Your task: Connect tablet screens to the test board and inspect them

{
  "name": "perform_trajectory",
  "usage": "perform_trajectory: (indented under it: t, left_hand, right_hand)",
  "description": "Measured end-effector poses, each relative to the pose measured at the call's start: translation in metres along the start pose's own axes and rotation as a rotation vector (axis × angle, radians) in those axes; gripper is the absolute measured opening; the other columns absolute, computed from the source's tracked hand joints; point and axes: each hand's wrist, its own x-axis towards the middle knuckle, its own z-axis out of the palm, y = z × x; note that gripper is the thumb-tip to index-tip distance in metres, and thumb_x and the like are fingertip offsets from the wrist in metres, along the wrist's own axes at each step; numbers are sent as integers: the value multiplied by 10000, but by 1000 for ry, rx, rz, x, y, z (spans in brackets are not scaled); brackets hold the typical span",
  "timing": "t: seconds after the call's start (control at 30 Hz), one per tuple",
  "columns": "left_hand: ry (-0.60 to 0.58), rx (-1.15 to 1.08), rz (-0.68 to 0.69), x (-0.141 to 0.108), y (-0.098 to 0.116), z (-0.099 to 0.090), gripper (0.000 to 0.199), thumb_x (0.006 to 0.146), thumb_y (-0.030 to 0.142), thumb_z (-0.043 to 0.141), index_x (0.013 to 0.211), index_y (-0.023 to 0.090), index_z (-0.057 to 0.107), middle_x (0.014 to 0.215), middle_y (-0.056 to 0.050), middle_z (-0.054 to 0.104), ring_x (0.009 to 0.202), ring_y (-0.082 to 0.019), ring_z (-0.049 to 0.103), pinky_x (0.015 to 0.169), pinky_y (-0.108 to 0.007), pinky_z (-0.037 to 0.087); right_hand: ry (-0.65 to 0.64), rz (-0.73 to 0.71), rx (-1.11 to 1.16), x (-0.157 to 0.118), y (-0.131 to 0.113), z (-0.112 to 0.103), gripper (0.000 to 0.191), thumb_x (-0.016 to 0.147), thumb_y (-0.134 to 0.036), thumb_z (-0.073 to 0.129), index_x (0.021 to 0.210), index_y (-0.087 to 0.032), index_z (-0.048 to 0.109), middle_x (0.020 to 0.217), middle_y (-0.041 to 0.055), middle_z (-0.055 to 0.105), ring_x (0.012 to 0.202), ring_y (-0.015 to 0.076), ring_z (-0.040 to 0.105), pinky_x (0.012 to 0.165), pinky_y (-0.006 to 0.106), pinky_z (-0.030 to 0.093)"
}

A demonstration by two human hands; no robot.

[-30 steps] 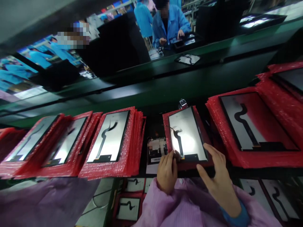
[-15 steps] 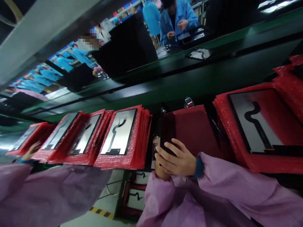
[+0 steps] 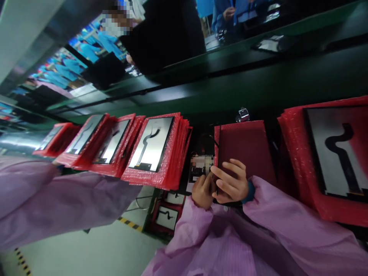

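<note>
From the circuit board [image 3: 201, 167], a stack [image 3: 171, 163] bearing one screen [image 3: 151, 143] stands at 10 o'clock, a flat panel [image 3: 244, 147] lies just beside at 2, a second stack [image 3: 296, 153] at 3, and a tray [image 3: 153, 227] holding screens at 7.

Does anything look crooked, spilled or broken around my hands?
The red-sleeved stack beside your left hand looks somewhat untidy: its layers fan out unevenly on the right instead of lining up. I see no spill or clear breakage.
</note>
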Motion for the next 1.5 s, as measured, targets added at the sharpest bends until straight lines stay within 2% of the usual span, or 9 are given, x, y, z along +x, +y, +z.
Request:
perform_trajectory:
  t: [0.17, 0.5, 0.63, 0.73, 0.83, 0.9, 1.07, 1.3, 1.5]
  left_hand:
    - [93, 60, -15, 3, 6, -5, 245, 944, 188, 469, 1090, 194, 667, 690, -17, 595, 605, -144, 567, 551, -269, 423]
    - [90, 53, -60, 7, 10, -3, 311, 958, 192, 433, 1188, 167, 641, 706, -12, 600, 622, -139, 569, 568, -273, 441]
    - [44, 98, -6, 8, 9, -6, 335, 959, 210, 420, 1185, 176, 666, 677, -14, 577, 614, -143, 559, 557, -277, 427]
    - [39, 77, 66, 9, 7, -7, 345, 951, 196, 428, 1199, 152, 664, 675, -18, 570, 614, -144, 546, 563, -280, 430]
    - [23, 71, 83, 8, 6, -6, 354, 943, 187, 449, 1234, 153, 647, 683, -19, 565, 624, -144, 537, 556, -284, 427]
    - [8, 87, 74, 7, 7, -5, 360, 938, 189, 459, 1249, 170, 639, 685, -16, 560, 626, -141, 536, 551, -285, 424]
    - [47, 87, 33, 10, 8, -8, 345, 955, 189, 445, 1252, 175, 619, 689, -2, 563, 607, -130, 526, 553, -274, 414]
    - [163, 126, -193, 12, 10, -4, 268, 983, 258, 488, 1192, 146, 613, 741, -10, 638, 661, -133, 591, 637, -267, 448]
    - [236, 135, -220, 11, 12, 0, 226, 953, 322, 572, 1103, 173, 651, 729, 0, 642, 648, -140, 585, 619, -278, 412]
  right_hand:
    - [195, 10, 28, 3, -1, -2, 455, 795, -514, 608, 1215, -357, 529, 1129, 11, 713, 1126, 271, 525, 954, 502, 442]
    - [57, 273, -101, -49, 3, 23, 669, 693, -799, 377, 1194, -377, 512, 939, 71, 699, 1025, 354, 498, 949, 631, 354]
    - [25, 342, -198, -61, 7, 25, 669, 744, -785, 309, 1210, -355, 521, 910, 87, 694, 998, 357, 519, 916, 634, 384]
    - [96, 325, -241, -52, 12, 25, 658, 813, -728, 308, 1345, -359, 426, 923, 87, 685, 950, 341, 527, 883, 610, 406]
    - [350, 118, -123, -25, 13, 22, 637, 844, -640, 380, 1429, -396, 316, 989, 56, 679, 912, 306, 522, 848, 543, 418]
    - [440, 17, -21, -4, 10, 17, 602, 832, -561, 471, 1403, -392, 374, 1030, 18, 694, 887, 274, 526, 828, 488, 429]
    - [490, -36, 17, 24, 3, 11, 522, 818, -562, 544, 1304, -373, 500, 1062, -41, 722, 810, 226, 541, 760, 416, 443]
    - [492, -50, 66, 24, 2, 11, 558, 824, -531, 576, 1343, -335, 521, 1181, -23, 708, 851, 239, 565, 785, 440, 434]
    - [456, -35, 72, 26, -1, 7, 568, 839, -516, 575, 1367, -320, 502, 1235, -44, 687, 857, 228, 565, 793, 437, 434]
